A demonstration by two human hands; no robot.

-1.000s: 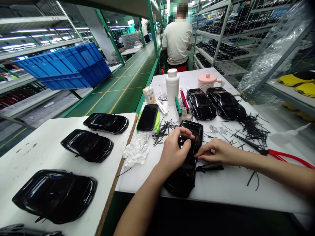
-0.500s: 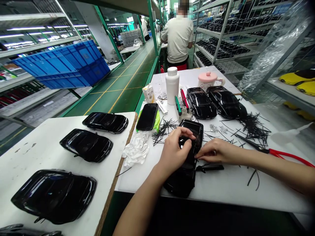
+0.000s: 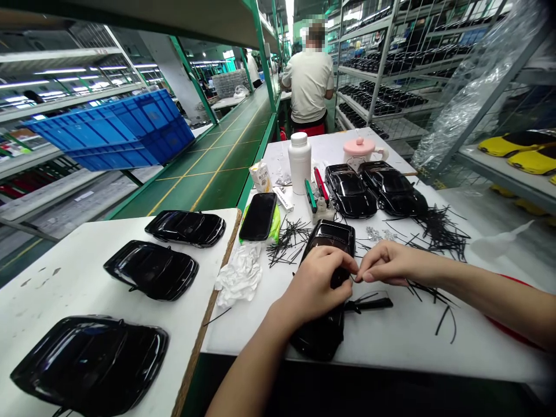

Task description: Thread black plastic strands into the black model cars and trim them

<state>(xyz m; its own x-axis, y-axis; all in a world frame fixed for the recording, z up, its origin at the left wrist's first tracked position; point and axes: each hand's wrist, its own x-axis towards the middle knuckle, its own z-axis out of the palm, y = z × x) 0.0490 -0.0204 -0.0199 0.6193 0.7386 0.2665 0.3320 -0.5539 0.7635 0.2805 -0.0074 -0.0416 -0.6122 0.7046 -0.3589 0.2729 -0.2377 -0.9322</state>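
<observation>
A glossy black model car [image 3: 319, 336] lies lengthwise before me, its side door [image 3: 376, 304] swung out to the right. Across its roof and side rests my left hand [image 3: 321, 284], fingers curled over the body and thumb near the door opening. My right hand [image 3: 388, 263] is closed in a pinch just right of the car, its fingertips close to the left ones. A tiny dark bit shows at that pinch, too small to name. Thin black strips [image 3: 289, 240] lie left of the car, with another heap [image 3: 443, 231] to the right.
Three black model cars [image 3: 152, 269] stand on the left board. Two more [image 3: 393, 188] sit behind, near a white bottle [image 3: 299, 162], a pink-lidded mug [image 3: 358, 152] and a phone [image 3: 258, 217]. Crumpled tissue [image 3: 238, 275] lies left. A co-worker [image 3: 308, 87] sits ahead beside the green conveyor [image 3: 217, 156].
My right hand has risen slightly and moved right, off the car's side. My left hand has shifted down the car with its fingertips closer to the right hand. The view has tilted up a little.
</observation>
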